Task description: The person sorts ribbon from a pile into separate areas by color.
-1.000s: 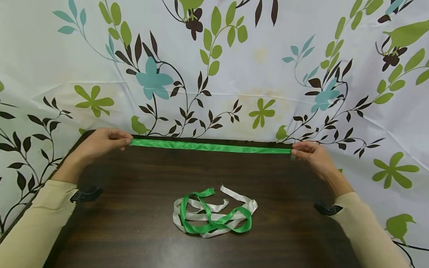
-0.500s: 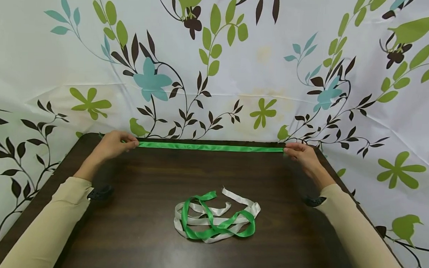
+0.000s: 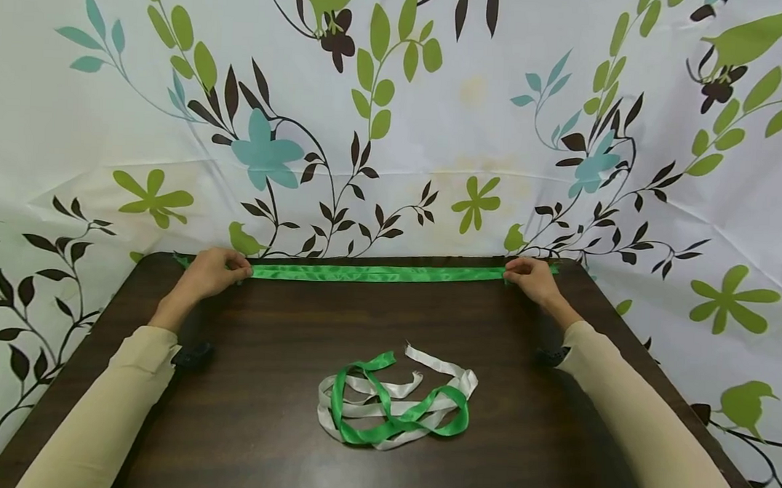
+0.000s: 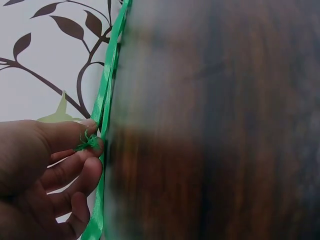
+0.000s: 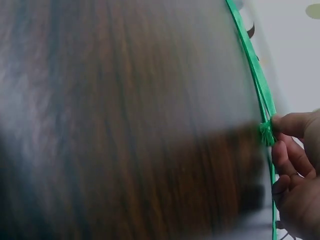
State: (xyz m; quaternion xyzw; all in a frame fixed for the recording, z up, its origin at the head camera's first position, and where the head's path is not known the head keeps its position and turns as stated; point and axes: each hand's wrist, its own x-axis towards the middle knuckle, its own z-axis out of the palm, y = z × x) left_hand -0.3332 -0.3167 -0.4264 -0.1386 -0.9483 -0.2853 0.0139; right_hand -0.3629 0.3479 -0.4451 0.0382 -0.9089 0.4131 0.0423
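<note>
A green satin ribbon (image 3: 376,274) stretches nearly straight along the table's far edge, between both hands. My left hand (image 3: 216,271) pinches its left end between thumb and fingers; a frayed tuft (image 4: 89,141) pokes out at the fingertips in the left wrist view. My right hand (image 3: 533,279) pinches the other end, where a frayed green tuft (image 5: 266,132) shows in the right wrist view. Both wrist views show a second green strip close alongside, running on past the hands. Bits of green also show beyond each hand in the head view.
Mid-table lies a loose tangle of a green ribbon (image 3: 350,437) and a white ribbon (image 3: 441,363). The dark wood table (image 3: 251,442) ends at a white cloth backdrop (image 3: 475,117) printed with leaves, flowers and birds.
Both hands have come closer together, the right moving left and the left slightly right. Green bits outside both hands now show more clearly. The view has shifted slightly; the tangle lies unchanged.
</note>
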